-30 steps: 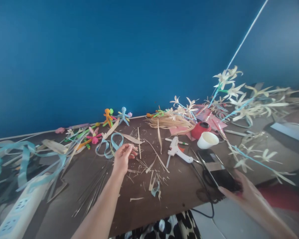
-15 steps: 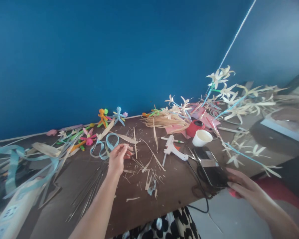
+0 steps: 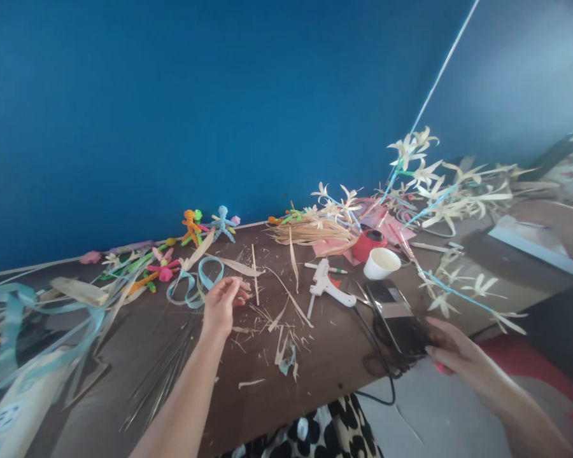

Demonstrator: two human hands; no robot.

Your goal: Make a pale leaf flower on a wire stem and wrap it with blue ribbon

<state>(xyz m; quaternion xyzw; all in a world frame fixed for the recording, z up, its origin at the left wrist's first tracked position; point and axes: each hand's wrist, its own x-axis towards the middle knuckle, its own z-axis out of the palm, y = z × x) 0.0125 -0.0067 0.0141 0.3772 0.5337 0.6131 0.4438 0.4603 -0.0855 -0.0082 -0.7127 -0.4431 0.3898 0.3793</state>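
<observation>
My left hand [image 3: 222,304] hovers over the middle of the dark table, its fingertips pinched; what is between them is too small to make out. Under and around it lie thin dry-leaf strips [image 3: 286,299] and scraps, with a coiled light-blue ribbon [image 3: 211,272] just behind. On the right, my right hand [image 3: 453,348] is closed at the near corner of a black smartphone [image 3: 401,321] lying by the table edge. A small red bit [image 3: 442,368] shows below its fingers; the rest is hidden. A white glue gun [image 3: 332,285] rests between the hands.
Beside the phone stand a white cup [image 3: 382,263] and a red roll [image 3: 368,243]. Pale leaf flowers [image 3: 439,191] spread over the back right. Pipe-cleaner figures [image 3: 191,227] line the wall. Thin wires [image 3: 165,369] and a white power strip [image 3: 16,407] lie left. A black cord [image 3: 386,366] loops past the front edge.
The whole view has shifted slightly, so things appear a little farther left. Both hands keep nearly the same pose and place over the table.
</observation>
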